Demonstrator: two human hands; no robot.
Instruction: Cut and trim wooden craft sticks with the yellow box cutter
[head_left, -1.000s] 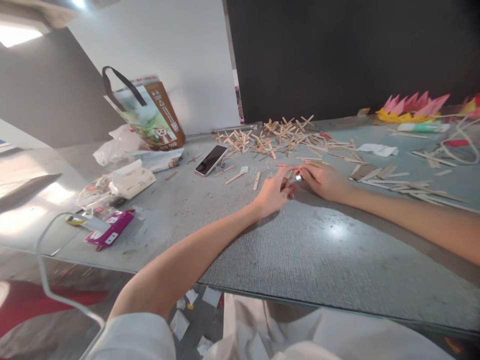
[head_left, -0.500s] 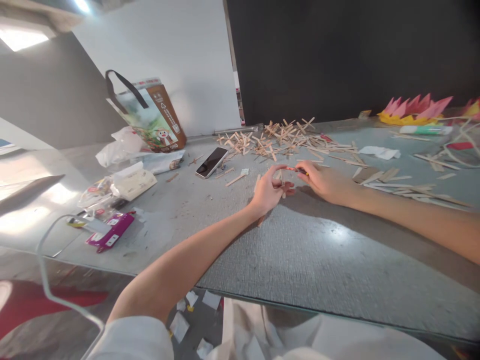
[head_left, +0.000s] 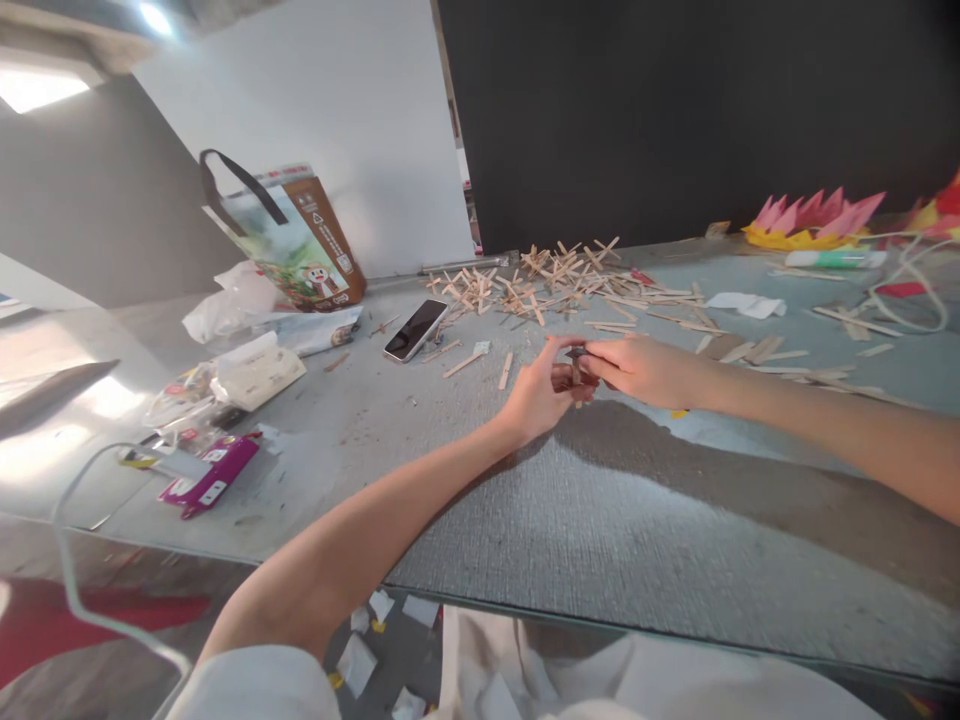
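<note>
Near the middle of the table my two hands meet. My left hand [head_left: 541, 388] is closed, its fingers curled round a small wooden stick [head_left: 577, 374] that mostly hides behind them. From the right, my right hand [head_left: 637, 368] grips a hand tool [head_left: 576, 353] whose dark metal tip touches the stick near my left fingertips. A yellow end shows under the right palm; the rest of the tool is covered, so its exact kind cannot be made out. One loose stick [head_left: 506, 371] lies flat just left of my left hand.
Behind my hands spreads a pile of crossed wooden sticks [head_left: 559, 275]. A phone [head_left: 416, 330], a carton with a strap [head_left: 319, 240] and a purple package [head_left: 217, 475] lie leftward. On the right are a paper tissue [head_left: 746, 304], glue stick [head_left: 836, 259] and pink-yellow paper crown [head_left: 814, 220].
My right hand has moved left against my left hand, bringing the tool's dark tip to the stick. The red part seen earlier between the hands is now hidden. The view has shifted slightly.
</note>
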